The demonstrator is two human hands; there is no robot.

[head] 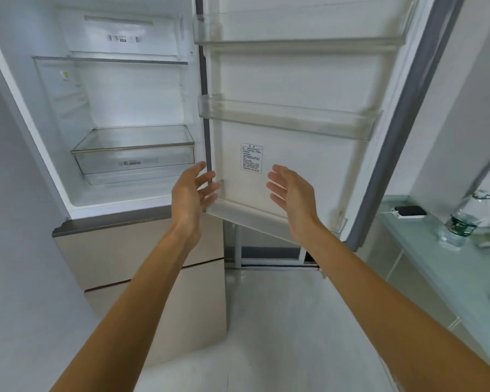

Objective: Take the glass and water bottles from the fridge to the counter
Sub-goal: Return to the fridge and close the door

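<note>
The fridge (54,123) is wide open, and its light is on. Its door (294,80) swings out to the right. The person stands in front with both bare arms held out.

The left hand (191,193) is up by the bottom corner of the door. Its grip is apart, with the fingers spread and holding nothing. The right hand (290,193) is in front of the door, just under a small sticker (251,158). Its grip is apart too, with the palm turned in toward the other hand. The two hands face each other with a gap between them.

Two see-through door shelves (283,120) are on the door, and a see-through drawer (136,159) sits low in the fridge.

A water bottle (458,222) with a green label stands upright on the surface (425,250) at the far right, well apart from the hands. A black phone (410,211) lies farther back on the same surface. Something clear sits just beside the bottle, but it is too blurry to tell what it is.
</note>
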